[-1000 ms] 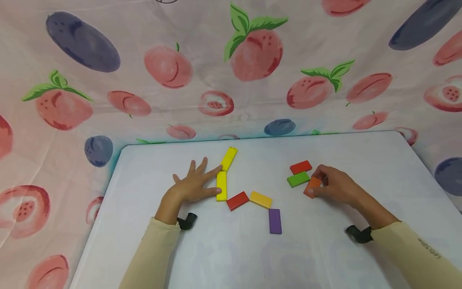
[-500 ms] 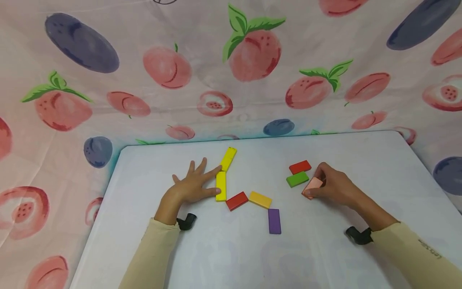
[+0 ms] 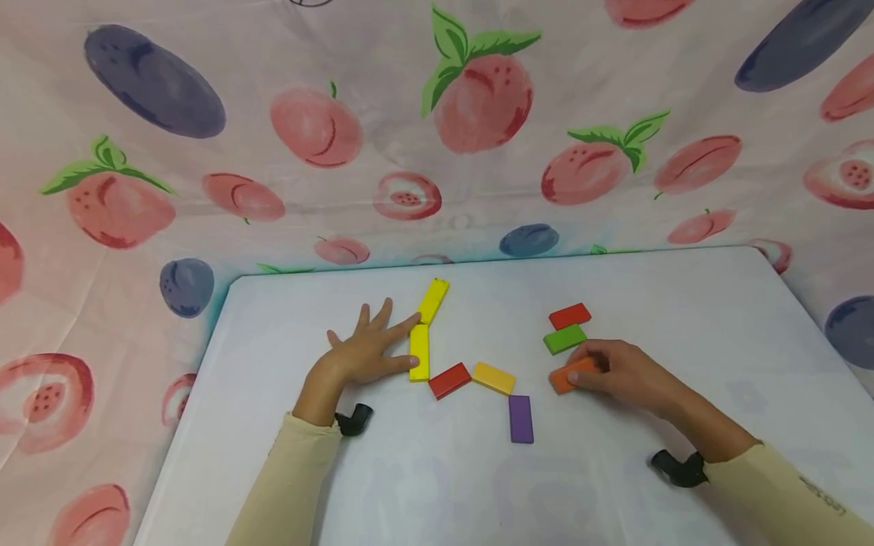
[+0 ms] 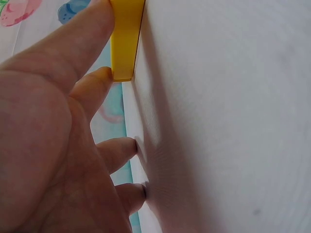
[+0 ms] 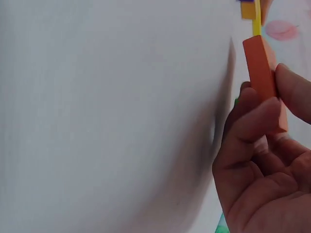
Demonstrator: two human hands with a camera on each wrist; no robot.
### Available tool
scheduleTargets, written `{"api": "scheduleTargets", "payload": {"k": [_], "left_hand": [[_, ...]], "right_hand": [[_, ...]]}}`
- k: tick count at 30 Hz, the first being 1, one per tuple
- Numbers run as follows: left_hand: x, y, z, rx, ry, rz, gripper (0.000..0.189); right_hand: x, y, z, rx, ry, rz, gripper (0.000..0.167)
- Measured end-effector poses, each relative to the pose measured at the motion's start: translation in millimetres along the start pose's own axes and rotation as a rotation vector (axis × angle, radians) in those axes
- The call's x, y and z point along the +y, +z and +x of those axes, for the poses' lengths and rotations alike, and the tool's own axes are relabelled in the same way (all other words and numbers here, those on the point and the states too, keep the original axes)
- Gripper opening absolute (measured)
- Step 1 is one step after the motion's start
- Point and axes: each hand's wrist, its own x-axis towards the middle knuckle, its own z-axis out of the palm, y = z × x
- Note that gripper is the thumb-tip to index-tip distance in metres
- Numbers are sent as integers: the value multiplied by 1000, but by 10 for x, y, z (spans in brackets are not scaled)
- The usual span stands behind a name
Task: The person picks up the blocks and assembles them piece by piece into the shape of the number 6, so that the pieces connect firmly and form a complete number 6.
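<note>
My left hand [image 3: 362, 353] lies with spread fingers beside two yellow blocks. Its thumb touches the nearer yellow block [image 3: 419, 360], and the index fingertip is where that block meets the farther yellow block [image 3: 433, 299]. From there a red block [image 3: 449, 380], an orange-yellow block [image 3: 493, 377] and a purple block [image 3: 521, 419] run on in a zigzag row. My right hand [image 3: 617, 371] pinches an orange block [image 3: 564, 379] between thumb and fingers. In the right wrist view the orange block [image 5: 262, 73] is tilted, raised off the white surface.
A green block [image 3: 565, 339] and another red block [image 3: 570, 315] lie side by side, just beyond the right hand. The white tabletop [image 3: 410, 485] ends at a fruit-printed cloth [image 3: 273, 61] behind. A black wrist camera [image 3: 678, 468] hangs under the right wrist.
My right hand has moved left and nearer with the orange block, away from the green and red blocks, turning the block flatter on the way. The left hand stays in place.
</note>
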Motion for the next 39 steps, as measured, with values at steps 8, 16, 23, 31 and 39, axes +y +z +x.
{"api": "scheduleTargets", "payload": {"k": [8, 16, 23, 31, 39], "left_hand": [[21, -11, -16, 1, 1, -2, 79], [29, -19, -21, 6, 1, 3, 78], [35, -20, -31, -2, -4, -4, 78], [40, -32, -28, 0, 2, -3, 78], [35, -24, -21, -5, -1, -8, 78]], "right_hand": [[-121, 61, -52, -135, 49, 133, 34], [-260, 125, -88, -178, 23, 212, 36], [-382, 308, -91, -159, -3, 234, 30], [-550, 470, -115, -150, -122, 116, 26], [-649, 610, -128, -148, -192, 41, 25]]}}
